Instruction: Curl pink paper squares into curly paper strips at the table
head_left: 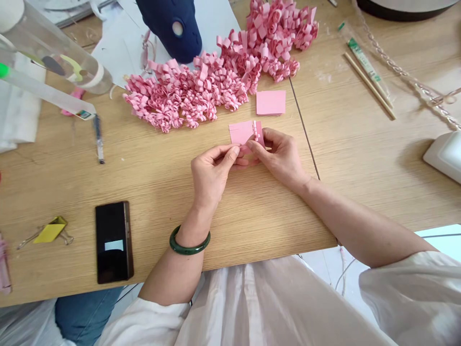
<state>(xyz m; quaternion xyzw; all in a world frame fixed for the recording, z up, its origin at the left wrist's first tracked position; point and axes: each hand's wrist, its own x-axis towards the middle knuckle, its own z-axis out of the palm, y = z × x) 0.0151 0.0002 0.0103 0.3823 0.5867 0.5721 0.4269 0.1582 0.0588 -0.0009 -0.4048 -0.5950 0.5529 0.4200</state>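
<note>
A pink paper piece [242, 130] with slits cut near its left end extends above my fingertips, and a small row of curled pink paper loops [255, 129] stands along its right part. My left hand [213, 170] pinches the paper's lower edge between thumb and index finger. From the other side, my right hand [280, 153] closes thumb and fingers on the paper beside the curled loops. The fingertips hide the lower part of the paper. Just beyond them lies a pink paper stack [271, 103]. A long heap of pink curled paper flowers [201, 91] spreads behind.
To the left lie a black phone [113, 242], a yellow binder clip [52, 230] and a pen [98, 139]. A dark blue tumbler [173, 26] and clear bottle [68, 48] stand behind. Chopsticks [370, 86] and a braided cord [399, 72] are at right. A seam crosses the table [162, 182].
</note>
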